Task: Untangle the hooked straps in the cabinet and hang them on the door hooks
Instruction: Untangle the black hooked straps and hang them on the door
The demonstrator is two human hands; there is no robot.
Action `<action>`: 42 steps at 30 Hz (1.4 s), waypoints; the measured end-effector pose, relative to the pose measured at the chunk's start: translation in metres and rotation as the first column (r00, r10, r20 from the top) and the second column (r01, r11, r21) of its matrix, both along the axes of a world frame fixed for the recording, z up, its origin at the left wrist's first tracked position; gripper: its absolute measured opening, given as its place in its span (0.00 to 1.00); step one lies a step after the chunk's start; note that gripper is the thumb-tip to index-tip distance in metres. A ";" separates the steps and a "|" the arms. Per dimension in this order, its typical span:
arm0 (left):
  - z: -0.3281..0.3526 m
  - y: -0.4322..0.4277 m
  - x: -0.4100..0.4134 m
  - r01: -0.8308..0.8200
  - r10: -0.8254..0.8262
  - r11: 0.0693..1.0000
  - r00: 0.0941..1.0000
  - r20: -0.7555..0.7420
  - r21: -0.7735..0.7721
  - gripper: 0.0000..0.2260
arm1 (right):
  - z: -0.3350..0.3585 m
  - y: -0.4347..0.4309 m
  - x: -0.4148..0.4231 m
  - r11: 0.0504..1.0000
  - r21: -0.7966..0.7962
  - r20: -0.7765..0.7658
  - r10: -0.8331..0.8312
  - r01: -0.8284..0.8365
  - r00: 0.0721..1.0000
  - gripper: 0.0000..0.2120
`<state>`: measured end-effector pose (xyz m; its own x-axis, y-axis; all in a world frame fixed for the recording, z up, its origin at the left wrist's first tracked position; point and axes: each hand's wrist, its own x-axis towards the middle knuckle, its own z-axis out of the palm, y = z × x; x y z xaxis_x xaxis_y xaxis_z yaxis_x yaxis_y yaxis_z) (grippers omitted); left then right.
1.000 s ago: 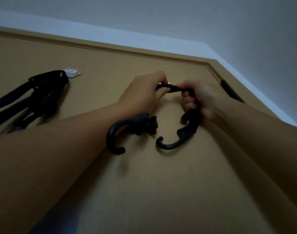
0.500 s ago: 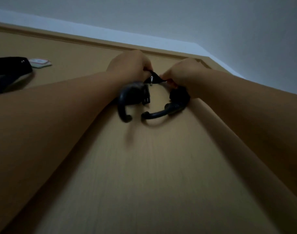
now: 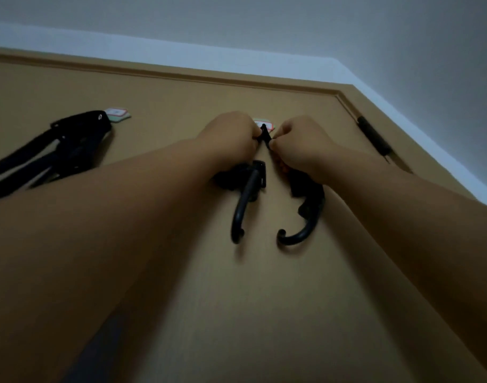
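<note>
Both my hands are raised against the brown door (image 3: pixel 264 299). My left hand (image 3: pixel 231 139) and my right hand (image 3: pixel 300 142) pinch a black hooked strap (image 3: pixel 265 136) at its middle, pressed at a small white door hook (image 3: pixel 263 125). Below my hands hang the strap's two black end hooks, one on the left (image 3: pixel 243 205) and one on the right (image 3: pixel 303 225). Further left, other black straps (image 3: pixel 57 150) hang from a second white door hook (image 3: pixel 118 115).
A dark door hinge (image 3: pixel 373 139) sits at the door's right edge. The door frame's top runs above my hands, with a white wall and ceiling beyond it.
The view swung, and the hanging straps at left are in sight again. The strap's middle now sits at the white door hook, and its end hooks hang straighter down.
</note>
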<state>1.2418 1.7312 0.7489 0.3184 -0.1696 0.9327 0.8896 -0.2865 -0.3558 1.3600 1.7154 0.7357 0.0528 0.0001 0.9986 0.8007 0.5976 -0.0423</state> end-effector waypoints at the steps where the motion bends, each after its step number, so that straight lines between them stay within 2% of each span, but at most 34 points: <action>1: -0.006 0.000 -0.001 0.052 -0.052 0.998 0.999 -0.002 -0.030 0.14 | -0.007 -0.001 -0.001 1.000 0.005 0.011 -0.018 0.018 1.000 0.10; 5: -0.036 0.000 -0.012 0.271 -0.269 0.953 0.963 0.029 -0.133 0.15 | -0.038 -0.008 -0.009 0.993 0.010 0.083 -0.117 0.116 0.990 0.11; 7: -0.054 -0.002 -0.021 0.335 -0.330 0.924 0.942 0.060 -0.182 0.15 | -0.055 -0.010 -0.014 0.991 -0.023 0.045 -0.132 0.133 0.990 0.09; 10: -0.086 -0.009 -0.035 0.390 -0.379 0.890 0.921 0.094 -0.237 0.16 | -0.085 -0.019 -0.026 0.997 -0.051 -0.078 -0.055 0.051 0.995 0.08; 12: -0.110 -0.015 -0.047 0.458 -0.425 0.845 0.888 0.174 -0.276 0.17 | -0.113 -0.030 -0.037 0.998 -0.029 -0.120 -0.059 0.056 0.991 0.07; 15: -0.159 -0.027 -0.073 0.517 -0.427 0.789 0.850 0.308 -0.332 0.19 | -0.164 -0.044 -0.068 0.999 0.003 -0.060 -0.037 0.037 0.998 0.15; 17: -0.199 -0.041 -0.096 0.525 -0.399 0.752 0.844 0.358 -0.398 0.18 | -0.203 -0.052 -0.098 0.996 -0.027 -0.004 0.083 -0.083 0.997 0.18; 19: -0.247 -0.062 -0.127 0.487 -0.339 0.735 0.867 0.366 -0.472 0.18 | -0.246 -0.061 -0.132 0.967 -0.133 0.008 0.222 -0.219 0.975 0.20; 21: -0.307 -0.088 -0.165 0.336 -0.189 0.754 0.934 0.304 -0.564 0.19 | -0.294 -0.075 -0.169 0.917 -0.269 -0.017 0.302 -0.295 0.953 0.19; 23: -0.371 -0.120 -0.203 0.165 -0.009 0.749 0.971 0.240 -0.642 0.14 | -0.342 -0.091 -0.208 0.834 -0.417 -0.051 0.376 -0.362 0.925 0.17; 26: -0.457 -0.185 -0.254 -0.015 0.280 0.635 0.936 0.212 -0.772 0.12 | -0.409 -0.124 -0.274 0.662 -0.600 -0.086 0.505 -0.449 0.859 0.13; 28: -0.500 -0.231 -0.289 -0.089 0.409 0.573 0.893 0.190 -0.815 0.12 | -0.450 -0.154 -0.313 0.580 -0.674 -0.059 0.576 -0.459 0.815 0.12; 30: -0.538 -0.284 -0.319 -0.116 0.505 0.532 0.839 0.204 -0.839 0.12 | -0.487 -0.191 -0.347 0.491 -0.735 -0.044 0.654 -0.468 0.755 0.11; 34: -0.601 -0.402 -0.364 -0.173 0.693 0.393 0.701 0.167 -0.903 0.22 | -0.554 -0.281 -0.406 0.345 -0.807 0.013 0.822 -0.479 0.569 0.13; 39: -0.674 -0.558 -0.394 -0.172 0.911 0.214 0.389 0.134 -0.961 0.17 | -0.637 -0.397 -0.454 0.227 -0.884 0.131 0.959 -0.408 0.250 0.14; 42: -0.712 -0.643 -0.393 -0.152 0.983 0.081 0.175 0.054 -0.985 0.14 | -0.675 -0.464 -0.479 0.159 -0.927 0.166 0.986 -0.340 0.007 0.17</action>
